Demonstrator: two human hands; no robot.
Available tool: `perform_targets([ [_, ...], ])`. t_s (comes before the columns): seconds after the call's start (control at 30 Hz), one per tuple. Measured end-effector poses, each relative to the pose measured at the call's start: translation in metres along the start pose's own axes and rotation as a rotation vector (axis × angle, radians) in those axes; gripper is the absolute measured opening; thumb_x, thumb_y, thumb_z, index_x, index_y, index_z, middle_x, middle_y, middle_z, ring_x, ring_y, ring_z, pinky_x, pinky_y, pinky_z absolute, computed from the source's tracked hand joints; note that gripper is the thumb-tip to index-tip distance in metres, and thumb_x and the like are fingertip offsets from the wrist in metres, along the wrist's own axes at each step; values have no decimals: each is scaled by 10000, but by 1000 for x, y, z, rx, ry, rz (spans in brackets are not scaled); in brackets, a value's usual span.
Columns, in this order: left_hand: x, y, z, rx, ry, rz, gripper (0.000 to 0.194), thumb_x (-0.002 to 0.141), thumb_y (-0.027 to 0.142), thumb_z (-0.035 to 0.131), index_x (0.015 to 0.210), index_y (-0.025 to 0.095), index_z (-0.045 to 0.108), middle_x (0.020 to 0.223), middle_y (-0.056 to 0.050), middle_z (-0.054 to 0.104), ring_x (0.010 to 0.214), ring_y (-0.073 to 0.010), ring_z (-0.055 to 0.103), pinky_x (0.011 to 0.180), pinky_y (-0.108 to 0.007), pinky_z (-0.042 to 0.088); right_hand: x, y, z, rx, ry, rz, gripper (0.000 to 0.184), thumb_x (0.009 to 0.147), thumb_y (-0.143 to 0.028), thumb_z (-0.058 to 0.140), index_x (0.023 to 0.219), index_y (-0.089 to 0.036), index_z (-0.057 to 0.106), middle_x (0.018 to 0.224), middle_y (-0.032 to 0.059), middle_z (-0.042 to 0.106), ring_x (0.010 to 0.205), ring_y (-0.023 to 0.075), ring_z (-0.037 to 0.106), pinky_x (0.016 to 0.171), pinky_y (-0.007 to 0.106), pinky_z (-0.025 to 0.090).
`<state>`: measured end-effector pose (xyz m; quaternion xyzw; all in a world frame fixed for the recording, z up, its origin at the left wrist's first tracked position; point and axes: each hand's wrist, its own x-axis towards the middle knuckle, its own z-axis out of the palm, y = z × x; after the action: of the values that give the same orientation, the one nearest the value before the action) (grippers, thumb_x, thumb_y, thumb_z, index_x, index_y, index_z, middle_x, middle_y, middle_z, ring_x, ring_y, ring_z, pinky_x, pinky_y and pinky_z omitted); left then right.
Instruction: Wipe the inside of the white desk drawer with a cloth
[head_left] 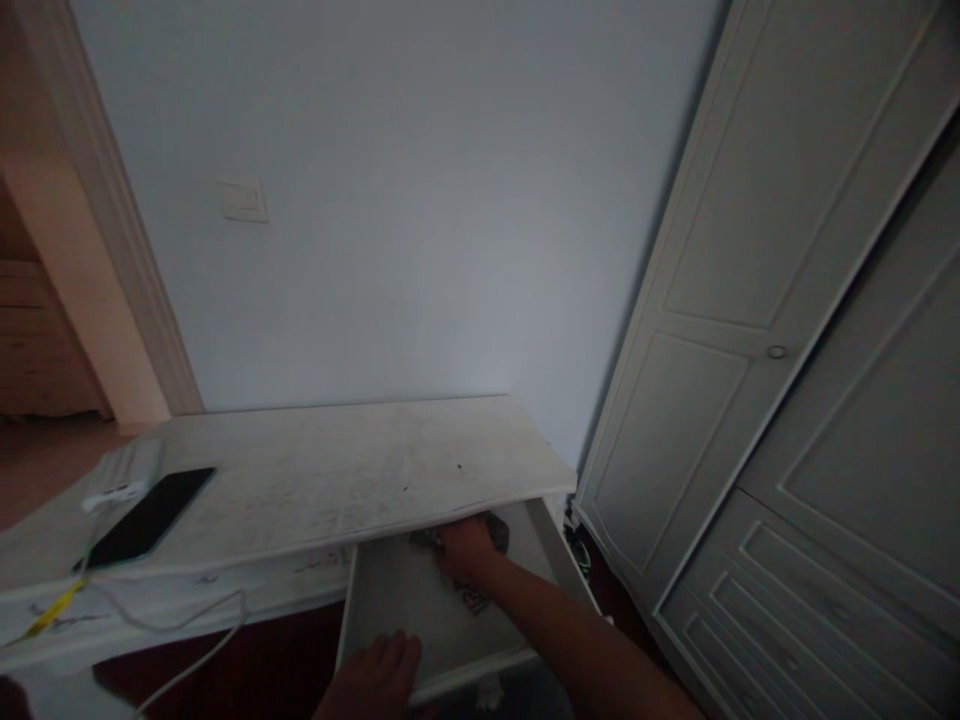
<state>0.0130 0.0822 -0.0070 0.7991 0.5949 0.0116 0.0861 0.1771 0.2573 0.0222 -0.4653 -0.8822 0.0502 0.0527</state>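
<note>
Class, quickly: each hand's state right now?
Left hand: at the front of the drawer; grip unclear.
Right hand: on crumpled grey material inside it; grip unclear.

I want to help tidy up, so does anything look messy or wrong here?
Yes: the white desk has dark smudges and specks, so it looks dirty. A loose cable dangles over its front edge, left of the open drawer.

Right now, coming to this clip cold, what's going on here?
A person has the right hand inside an open drawer, on a crumpled grey item, perhaps cloth; how firmly it is gripped can't be told. The left hand is at the drawer's front edge, near its left corner. The drawer stands pulled out from under a white desk, where a dark flat device lies toward the left end.
</note>
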Motion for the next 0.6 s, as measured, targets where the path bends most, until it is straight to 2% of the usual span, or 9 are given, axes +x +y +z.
perform_targets([
  [0.13, -2, 3, -7, 4, 24, 2, 458, 939, 409, 604, 1352, 225, 675, 1350, -152, 714, 1239, -329, 672, 1050, -477, 548, 16, -37, 11, 44, 30, -178, 692, 840, -379, 675, 1484, -162, 542, 1469, 197, 600, 1301, 391, 581, 1071, 529, 479],
  [0.27, -2, 0, -5, 1, 22, 10, 456, 950, 426, 583, 1347, 225, 681, 1348, -153, 717, 1228, -330, 682, 1039, -475, 559, 22, -64, 16, -25, -23, -413, 620, 755, -443, 765, 1301, -168, 670, 1405, 215, 615, 1249, 426, 603, 990, 554, 536],
  [0.4, 0, -6, 3, -7, 19, -8, 485, 921, 434, 626, 1366, 246, 678, 1411, -144, 686, 1293, -341, 651, 1088, -475, 543, 14, -70, 14, -86, -53, -526, 576, 785, -515, 777, 1273, -223, 686, 1313, 187, 641, 1173, 398, 647, 826, 480, 604],
  [0.5, -2, -5, 1, -9, 52, -5, 465, 909, 405, 643, 1343, 243, 692, 1403, -142, 690, 1290, -347, 652, 1088, -482, 547, 4, -67, 14, -122, -93, -610, 412, 909, -415, 691, 1305, -305, 668, 1245, 125, 669, 1106, 324, 683, 746, 381, 594],
  [0.6, -4, 0, -6, 5, 82, -17, 423, 916, 383, 636, 1306, 236, 709, 1347, -137, 724, 1240, -342, 680, 1058, -483, 564, -3, -66, 13, -124, -169, -700, 396, 934, -331, 677, 1329, -357, 650, 1227, 72, 696, 1056, 254, 694, 695, 295, 554],
])
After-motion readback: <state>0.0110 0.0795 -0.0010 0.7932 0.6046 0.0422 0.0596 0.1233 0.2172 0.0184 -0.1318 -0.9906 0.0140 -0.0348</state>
